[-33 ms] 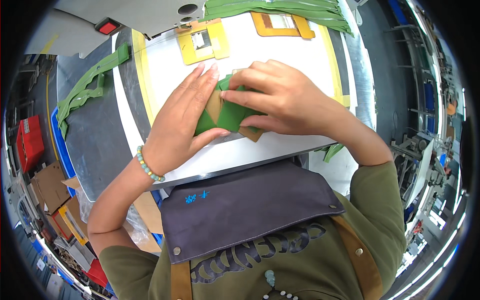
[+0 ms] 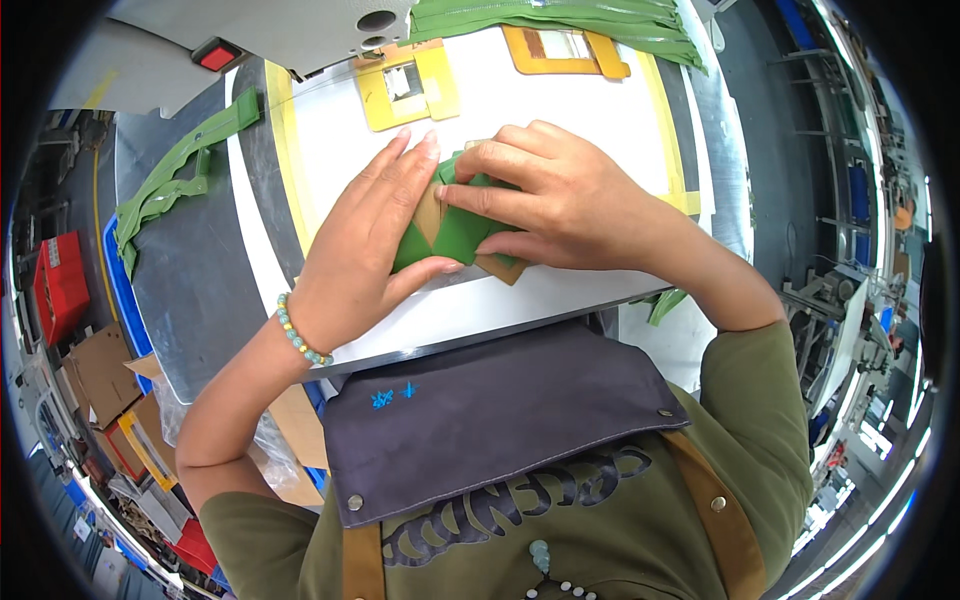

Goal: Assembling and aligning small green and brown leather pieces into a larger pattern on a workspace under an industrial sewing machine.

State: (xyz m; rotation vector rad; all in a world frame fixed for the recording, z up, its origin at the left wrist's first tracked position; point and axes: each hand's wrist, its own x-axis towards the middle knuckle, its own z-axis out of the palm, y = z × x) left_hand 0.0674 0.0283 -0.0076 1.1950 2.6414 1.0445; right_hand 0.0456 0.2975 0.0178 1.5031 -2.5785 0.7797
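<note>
A folded piece of green fabric lies on the white work surface between my two hands. Some tan, card-like material shows in the fold on its left, and a tan corner sticks out below my right fingers. My left hand rests against the left side of the green piece, fingers stretched out and thumb at its lower edge. With bent fingers and thumb, my right hand pinches the right part of the fabric. Part of the piece is hidden under both hands.
A yellow template with a window lies beyond my hands, below the sewing machine. Further right is an amber windowed template. Green zipper strips lie at the back, with a green strip at the left.
</note>
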